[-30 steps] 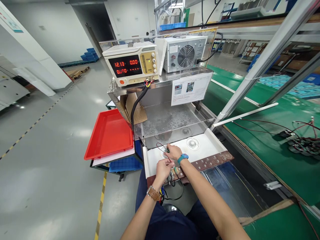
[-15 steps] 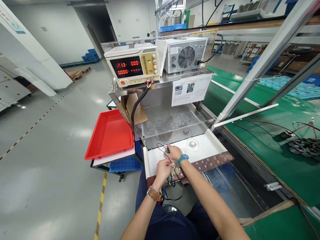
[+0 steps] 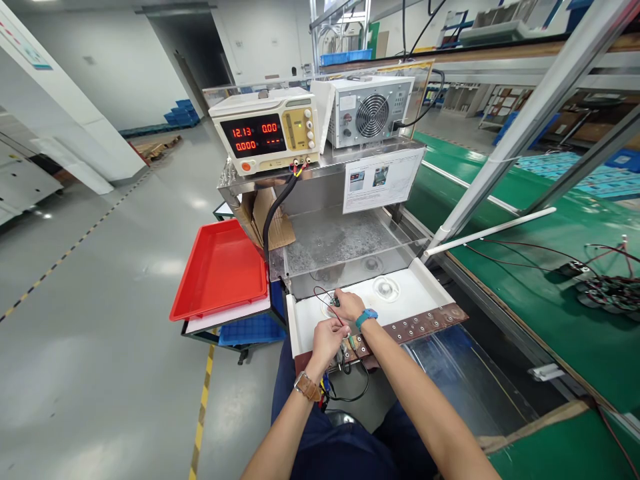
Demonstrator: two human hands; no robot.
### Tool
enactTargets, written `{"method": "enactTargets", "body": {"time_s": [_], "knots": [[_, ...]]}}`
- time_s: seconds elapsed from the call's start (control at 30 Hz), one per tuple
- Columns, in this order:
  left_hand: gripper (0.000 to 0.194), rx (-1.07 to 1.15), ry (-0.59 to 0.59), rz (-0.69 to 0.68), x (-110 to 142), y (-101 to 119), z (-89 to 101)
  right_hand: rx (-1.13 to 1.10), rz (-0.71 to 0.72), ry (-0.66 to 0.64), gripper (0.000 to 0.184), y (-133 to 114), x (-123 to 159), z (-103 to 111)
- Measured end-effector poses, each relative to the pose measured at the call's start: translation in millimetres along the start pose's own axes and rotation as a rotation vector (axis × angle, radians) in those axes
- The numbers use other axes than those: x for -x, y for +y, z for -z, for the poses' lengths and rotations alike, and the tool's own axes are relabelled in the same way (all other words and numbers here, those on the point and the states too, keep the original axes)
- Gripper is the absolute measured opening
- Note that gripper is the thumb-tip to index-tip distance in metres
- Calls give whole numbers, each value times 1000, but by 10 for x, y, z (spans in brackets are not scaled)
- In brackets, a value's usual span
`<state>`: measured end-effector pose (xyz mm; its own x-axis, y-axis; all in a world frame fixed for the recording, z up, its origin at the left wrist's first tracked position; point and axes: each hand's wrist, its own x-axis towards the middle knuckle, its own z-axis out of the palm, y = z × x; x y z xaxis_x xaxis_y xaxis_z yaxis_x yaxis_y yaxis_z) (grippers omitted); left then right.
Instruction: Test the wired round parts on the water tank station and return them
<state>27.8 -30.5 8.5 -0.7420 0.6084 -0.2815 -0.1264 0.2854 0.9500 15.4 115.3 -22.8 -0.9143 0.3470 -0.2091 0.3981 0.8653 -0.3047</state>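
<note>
Thin wire point(image 3: 317, 288) looped between two hands above the left part of the white tray point(image 3: 417, 291).
Slants from far left to near right; pinched along its near stretch by the left hand point(image 3: 326, 341), fingertips together, loop lying beyond that grip. Closer to the loop: right hand point(image 3: 349, 305), just right of it, clamped on a small dark part point(image 3: 335, 302).
</note>
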Motion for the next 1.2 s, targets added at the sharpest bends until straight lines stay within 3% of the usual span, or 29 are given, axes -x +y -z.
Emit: {"method": "enactTargets", "body": {"time_s": [0.6,1.2], "knots": [[16,81,-13,4,-19,-47,-9,-12,4,36,38,-29,24,17],[14,168,80,19,-92,-187,-70,-54,-3,52,31,-130,80,60]]}}
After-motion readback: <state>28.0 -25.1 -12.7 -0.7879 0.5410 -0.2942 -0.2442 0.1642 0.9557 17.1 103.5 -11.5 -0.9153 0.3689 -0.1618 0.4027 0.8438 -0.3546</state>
